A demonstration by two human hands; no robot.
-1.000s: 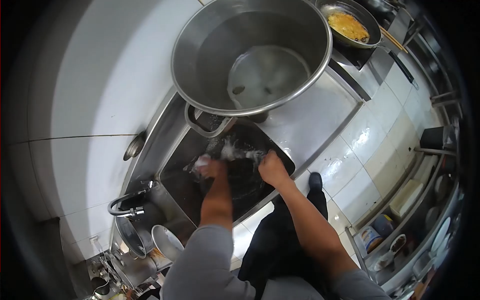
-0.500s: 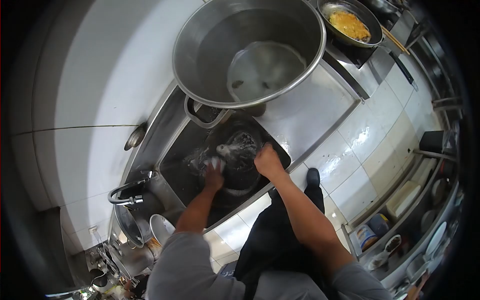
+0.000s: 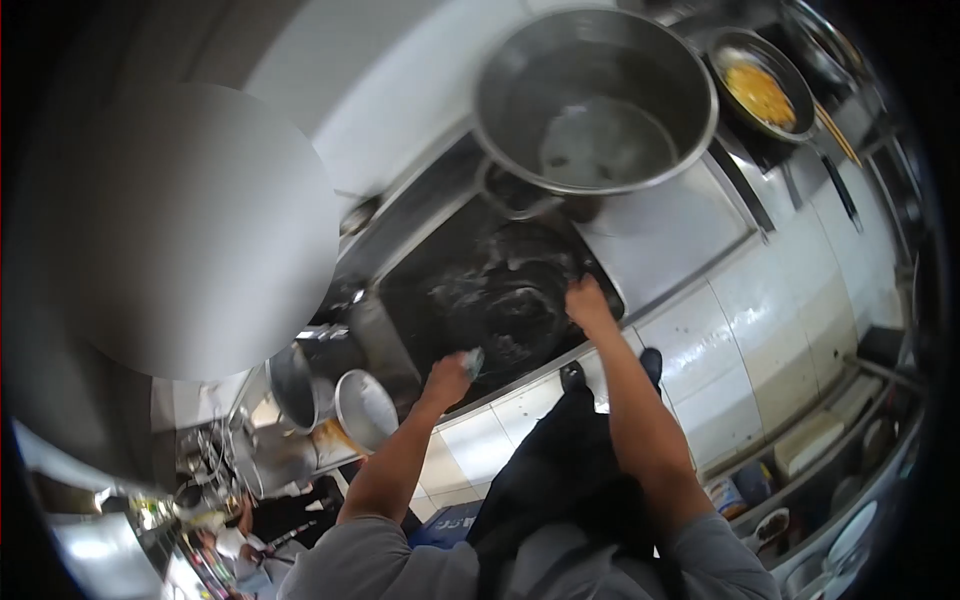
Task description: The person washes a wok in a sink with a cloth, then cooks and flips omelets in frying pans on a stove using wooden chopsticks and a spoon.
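My left hand (image 3: 449, 380) is closed on a crumpled pale scrubbing pad (image 3: 474, 362), held over the near left part of the dark sink (image 3: 410, 275). A dark round pan (image 3: 520, 310) lies in the sink with white suds on it; dark against dark, its outline is hard to make out. At the pan's right edge, my right hand (image 3: 590, 302) is closed on the rim, and its fingertips are partly hidden. Behind the sink stands a large steel pot (image 3: 600, 190) of cloudy water, its loop handle reaching over the sink's far edge.
A frying pan (image 3: 765, 85) with yellow food sits on the back right, chopsticks (image 3: 838, 133) beside it. Metal bowls (image 3: 366, 410) stand left of the sink. A big blurred grey round shape (image 3: 200, 230) covers the upper left. Another person (image 3: 265, 535) is at lower left.
My left hand has come back toward the near left of the sink with the pad. My right hand stays at the pan's edge. The view has swung, and the grey round shape has appeared.
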